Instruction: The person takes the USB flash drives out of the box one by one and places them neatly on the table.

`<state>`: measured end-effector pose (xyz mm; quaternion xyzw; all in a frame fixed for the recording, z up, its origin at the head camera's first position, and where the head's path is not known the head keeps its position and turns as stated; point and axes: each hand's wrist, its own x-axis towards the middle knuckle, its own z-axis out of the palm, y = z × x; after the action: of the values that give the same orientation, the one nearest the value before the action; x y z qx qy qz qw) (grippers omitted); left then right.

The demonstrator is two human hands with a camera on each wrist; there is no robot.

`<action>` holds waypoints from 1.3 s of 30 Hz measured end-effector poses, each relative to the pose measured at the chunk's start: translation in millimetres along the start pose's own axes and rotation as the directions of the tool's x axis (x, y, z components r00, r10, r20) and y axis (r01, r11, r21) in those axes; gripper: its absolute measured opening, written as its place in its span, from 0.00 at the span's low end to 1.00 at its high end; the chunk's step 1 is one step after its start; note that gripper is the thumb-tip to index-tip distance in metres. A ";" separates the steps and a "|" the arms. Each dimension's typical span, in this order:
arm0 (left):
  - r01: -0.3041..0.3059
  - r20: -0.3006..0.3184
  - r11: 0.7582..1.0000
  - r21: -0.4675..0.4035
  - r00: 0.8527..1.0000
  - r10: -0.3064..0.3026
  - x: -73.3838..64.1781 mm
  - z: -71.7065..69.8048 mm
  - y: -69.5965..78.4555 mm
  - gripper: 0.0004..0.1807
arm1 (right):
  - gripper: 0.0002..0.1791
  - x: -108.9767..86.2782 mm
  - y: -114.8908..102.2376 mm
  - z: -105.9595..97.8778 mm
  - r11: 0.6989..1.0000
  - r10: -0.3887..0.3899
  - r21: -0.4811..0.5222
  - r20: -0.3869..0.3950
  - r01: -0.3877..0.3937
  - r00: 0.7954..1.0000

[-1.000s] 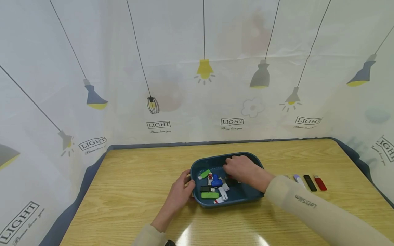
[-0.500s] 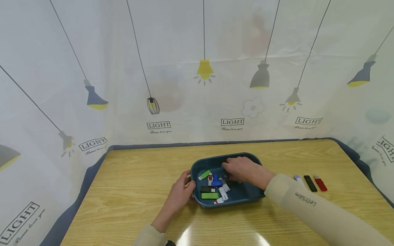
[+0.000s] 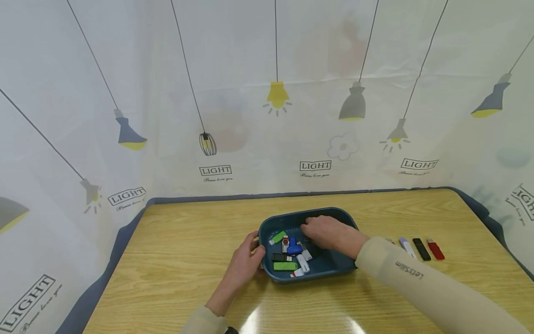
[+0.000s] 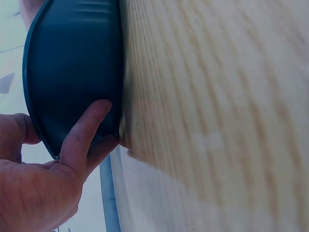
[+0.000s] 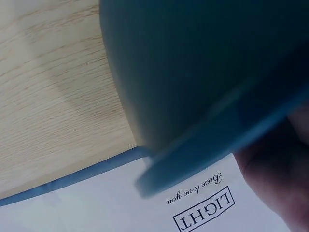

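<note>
A dark teal plastic tray [image 3: 331, 265] stands on the table with several USB flash drives inside. My left hand [image 3: 244, 260] holds its left end, thumb at the rim; in the left wrist view the fingers [image 4: 81, 137] lie along the outer wall. My right hand [image 3: 327, 233] reaches down into the tray's right half, its fingertips hidden from the head camera, and I cannot tell what they hold. Left of it lie a blue flash drive [image 3: 294, 248], a green one [image 3: 285, 266], a black one [image 3: 280, 257] and a white one [image 3: 302, 263]. In the right wrist view the tray wall [image 5: 193, 72] covers most of the hand.
On the table [image 3: 179, 260], right of the tray, a purple-and-white flash drive [image 3: 407, 247], a black flash drive [image 3: 422, 249] and a red flash drive [image 3: 435, 249] lie in a row. Part of the row is behind the right sleeve [image 3: 400, 264]. A lamp-printed curtain [image 3: 250, 153] surrounds the table.
My right hand has shifted slightly within the tray, and its sleeve has drawn a little left and down. The left hand and the tray keep their place.
</note>
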<state>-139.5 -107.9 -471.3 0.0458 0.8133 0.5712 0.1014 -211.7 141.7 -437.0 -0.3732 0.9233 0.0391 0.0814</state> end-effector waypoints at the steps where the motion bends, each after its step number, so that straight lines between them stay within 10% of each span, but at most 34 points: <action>1: -0.001 0.001 1.000 0.000 1.000 0.001 0.0 0.1 0.0 0.28 | 0.08 -0.2 -0.3 0.1 1.000 -0.003 -0.003 -0.001 0.003 1.000; 17: 0.005 -0.004 1.000 0.025 1.000 -0.005 0.3 2.2 -0.7 0.28 | 0.07 -6.0 4.8 3.6 1.000 0.021 0.018 -0.017 -0.020 1.000; 39: 0.016 0.010 0.999 -0.035 1.000 -0.016 -1.0 0.3 1.0 0.28 | 0.07 -55.0 16.2 -18.8 0.987 0.035 0.162 -0.274 0.010 0.961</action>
<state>-138.6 -107.5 -470.3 0.0403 0.8028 0.5844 0.1107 -186.3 188.4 -408.5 -0.3612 0.9281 -0.0880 -0.0181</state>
